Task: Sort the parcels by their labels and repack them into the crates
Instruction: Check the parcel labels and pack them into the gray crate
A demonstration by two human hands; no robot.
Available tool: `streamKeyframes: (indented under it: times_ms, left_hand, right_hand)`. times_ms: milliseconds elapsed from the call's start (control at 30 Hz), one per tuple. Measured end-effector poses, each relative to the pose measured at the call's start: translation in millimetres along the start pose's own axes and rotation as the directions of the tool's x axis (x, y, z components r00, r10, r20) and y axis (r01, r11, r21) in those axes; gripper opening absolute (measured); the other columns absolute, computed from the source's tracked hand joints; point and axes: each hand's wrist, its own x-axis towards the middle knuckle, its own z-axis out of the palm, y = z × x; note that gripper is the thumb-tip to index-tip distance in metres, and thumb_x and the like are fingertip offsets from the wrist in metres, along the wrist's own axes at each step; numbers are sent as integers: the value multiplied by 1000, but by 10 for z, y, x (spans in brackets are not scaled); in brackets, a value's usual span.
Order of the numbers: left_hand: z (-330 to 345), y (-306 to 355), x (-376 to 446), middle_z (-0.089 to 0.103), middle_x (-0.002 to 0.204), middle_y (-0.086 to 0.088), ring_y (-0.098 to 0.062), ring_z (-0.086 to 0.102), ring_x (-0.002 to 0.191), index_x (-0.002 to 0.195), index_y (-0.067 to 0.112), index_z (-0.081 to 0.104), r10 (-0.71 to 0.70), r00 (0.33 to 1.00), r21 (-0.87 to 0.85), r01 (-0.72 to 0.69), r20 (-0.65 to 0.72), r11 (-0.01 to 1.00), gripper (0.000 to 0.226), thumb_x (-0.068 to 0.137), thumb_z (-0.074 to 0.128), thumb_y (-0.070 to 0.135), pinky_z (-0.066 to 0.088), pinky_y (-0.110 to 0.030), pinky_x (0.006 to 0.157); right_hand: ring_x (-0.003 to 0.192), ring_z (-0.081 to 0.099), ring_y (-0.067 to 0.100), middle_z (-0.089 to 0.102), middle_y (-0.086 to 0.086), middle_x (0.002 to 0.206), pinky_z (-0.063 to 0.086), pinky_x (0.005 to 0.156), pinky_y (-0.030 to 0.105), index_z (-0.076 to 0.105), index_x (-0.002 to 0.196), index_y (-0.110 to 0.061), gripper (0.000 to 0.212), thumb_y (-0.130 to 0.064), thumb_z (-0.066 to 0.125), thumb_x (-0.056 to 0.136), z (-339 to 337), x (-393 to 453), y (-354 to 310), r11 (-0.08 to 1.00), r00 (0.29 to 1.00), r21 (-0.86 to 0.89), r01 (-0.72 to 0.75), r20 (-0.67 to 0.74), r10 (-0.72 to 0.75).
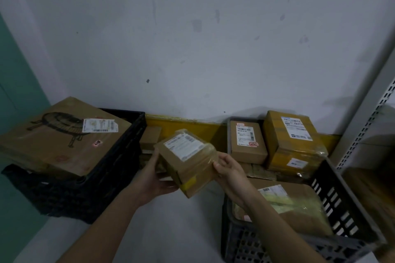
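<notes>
A small taped cardboard parcel (188, 160) with a white label on top is held between both hands above the floor. My left hand (156, 175) grips it from below and from the left. My right hand (228, 168) holds its right edge. A black crate (115, 168) on the left carries a large flat box with a grill drawing (62, 136). A dark crate (333, 194) at the lower right holds a wide labelled parcel (299, 209). Behind it, a third crate (229, 132) holds a small labelled box (248, 141) and a yellow-taped box (292, 141).
A grey wall with a yellow base strip (181, 126) closes the back. More small boxes (149, 134) lie on the floor between the crates. A perforated metal shelf upright (363, 126) rises on the right, and a green surface (15, 96) stands on the left.
</notes>
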Motion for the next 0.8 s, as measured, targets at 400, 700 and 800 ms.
streamKeyframes:
  times_ms: [400,700,800]
  left_hand:
    - [67,52,-165,67,123,-4,-29,68,107,140,48,39,235,972,196,-225,-27,954,107,45,81,74,59,-48,80]
    - [136,181,-186,61,127,-10,-30,62,114,134,29,47,212,976,89,-207,-53,974,75,71,77,57,59,-50,76]
    - [187,199,-197,60,128,-12,-30,62,111,135,28,45,227,971,100,-220,-72,970,67,77,72,47,58,-48,77]
  right_hand:
    - [106,69,23,70,7,116,60,77,36,65,117,-14,25,-26,64,95,98,-131,-46,962,998,-270,-46,-59,31]
    - [96,71,26,70,11,107,57,72,33,67,109,-16,17,-26,57,99,10,-135,-183,920,984,-391,-6,-165,-64]
    - [96,71,24,71,10,106,58,74,34,66,109,-15,19,-28,55,100,-5,-151,-169,924,987,-383,-20,-152,-42]
